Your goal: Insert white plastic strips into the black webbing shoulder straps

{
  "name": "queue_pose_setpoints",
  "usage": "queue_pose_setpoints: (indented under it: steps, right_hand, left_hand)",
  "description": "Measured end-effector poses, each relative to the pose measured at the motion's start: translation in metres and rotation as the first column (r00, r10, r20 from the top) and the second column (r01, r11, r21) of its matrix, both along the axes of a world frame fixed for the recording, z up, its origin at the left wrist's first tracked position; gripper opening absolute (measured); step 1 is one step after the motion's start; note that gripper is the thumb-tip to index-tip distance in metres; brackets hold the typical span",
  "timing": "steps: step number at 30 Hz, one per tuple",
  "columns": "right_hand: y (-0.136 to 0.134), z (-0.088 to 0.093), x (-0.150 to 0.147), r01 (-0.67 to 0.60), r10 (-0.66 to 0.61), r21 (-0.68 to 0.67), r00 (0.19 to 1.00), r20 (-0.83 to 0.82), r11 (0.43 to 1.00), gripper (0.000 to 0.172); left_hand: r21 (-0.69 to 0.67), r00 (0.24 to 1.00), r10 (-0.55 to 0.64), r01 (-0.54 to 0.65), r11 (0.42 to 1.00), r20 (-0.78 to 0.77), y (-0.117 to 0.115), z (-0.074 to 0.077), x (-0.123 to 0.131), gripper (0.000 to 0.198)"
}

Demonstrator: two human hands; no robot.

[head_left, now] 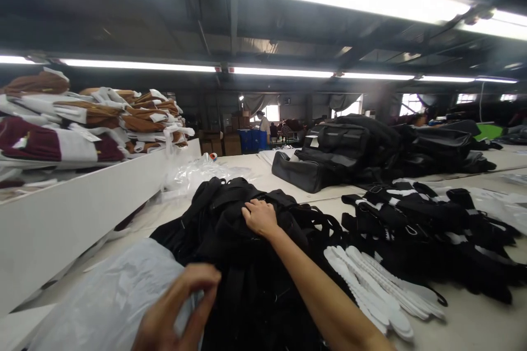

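A large heap of soft black fabric pieces with straps [230, 230] lies in front of me. My right hand [261, 216] reaches onto the top of the heap, its fingers bent and closed on a black fabric piece. The fingertips partly sink out of sight in the dark folds. Lower down, my left hand [179, 307] hovers near the heap's front left edge, slightly blurred. A gap shows between its curved index finger and thumb, and I see nothing held there. Beside it, a pale plastic bag [111, 290] bulges on the table.
White hanger-like pieces [382, 285] and black strapped items [428, 225] lie to the right. Black bags [341, 148] stand farther back. Along the left, a white board [82, 208] fronts stacked brown and maroon garments [90, 120]. Clear plastic [201, 173] lies behind the heap.
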State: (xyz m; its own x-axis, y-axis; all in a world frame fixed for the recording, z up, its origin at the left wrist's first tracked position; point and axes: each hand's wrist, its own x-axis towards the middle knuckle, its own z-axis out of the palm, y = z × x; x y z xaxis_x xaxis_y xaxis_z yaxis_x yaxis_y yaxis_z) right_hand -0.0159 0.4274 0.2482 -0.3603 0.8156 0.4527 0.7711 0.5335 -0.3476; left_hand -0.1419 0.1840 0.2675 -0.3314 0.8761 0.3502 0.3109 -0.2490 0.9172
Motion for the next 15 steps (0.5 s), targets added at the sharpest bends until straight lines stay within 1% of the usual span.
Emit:
queue_pose_setpoints:
  steps: [1,2,3,4,5,6,7,8,9,11,12,13,15]
  right_hand:
    - [-0.006,-0.004,0.004,-0.014,0.014,0.025,1.000,-0.016,1.000,0.041]
    - [-0.011,-0.007,0.009,-0.026,0.027,0.047,0.999,-0.030,0.999,0.040]
    - [-0.014,-0.011,0.013,-0.037,0.040,0.063,0.998,-0.040,0.997,0.041]
    - [-0.016,-0.015,0.017,-0.050,0.054,0.079,0.997,-0.052,0.996,0.042]
    - [-0.018,-0.019,0.020,-0.062,0.069,0.096,0.995,-0.075,0.994,0.041]
    - [-0.018,-0.023,0.022,-0.067,0.080,0.114,0.990,-0.113,0.991,0.040]
    - [-0.017,-0.027,0.023,-0.057,0.078,0.129,0.983,-0.167,0.990,0.038]
    - [-0.017,-0.031,0.023,-0.024,0.055,0.138,0.971,-0.232,0.990,0.038]
    - [-0.016,-0.035,0.023,0.031,0.011,0.135,0.954,-0.298,0.990,0.041]
    - [-0.014,-0.041,0.021,0.166,-0.121,0.090,0.919,-0.376,0.982,0.056]
    - [-0.013,-0.043,0.019,0.221,-0.184,0.055,0.908,-0.376,0.974,0.066]
    - [-0.012,-0.043,0.018,0.257,-0.234,0.018,0.904,-0.357,0.966,0.075]
    - [-0.010,-0.039,0.016,0.285,-0.290,-0.059,0.914,-0.282,0.957,0.085]
  left_hand:
    - [0.051,0.992,-0.054,0.059,0.997,-0.110,0.033,0.019,0.002,0.021]
    - [0.118,0.917,-0.063,0.118,0.986,-0.394,0.067,0.036,0.006,0.025]
    - [0.140,0.785,-0.022,0.138,0.981,-0.619,0.100,0.049,0.011,0.031]
    - [0.082,0.629,0.003,0.097,0.992,-0.777,0.132,0.058,0.016,0.039]
    - [-0.032,0.467,-0.020,-0.019,0.999,-0.884,0.161,0.062,0.021,0.051]
    - [-0.107,0.423,-0.058,-0.092,0.990,-0.904,0.187,0.063,0.024,0.064]
    - [-0.151,0.406,-0.076,-0.157,0.976,-0.911,0.210,0.062,0.026,0.074]
    - [-0.193,0.397,-0.090,-0.228,0.954,-0.913,0.229,0.058,0.026,0.084]
    - [-0.222,0.404,-0.094,-0.282,0.933,-0.910,0.245,0.053,0.025,0.092]
    - [-0.251,0.411,-0.083,-0.373,0.893,-0.908,0.266,0.043,0.023,0.101]
    - [-0.247,0.410,-0.064,-0.411,0.878,-0.910,0.273,0.039,0.023,0.101]
    - [-0.229,0.404,-0.034,-0.446,0.865,-0.914,0.278,0.035,0.024,0.096]
    - [-0.164,0.379,0.048,-0.506,0.846,-0.924,0.281,0.030,0.027,0.079]
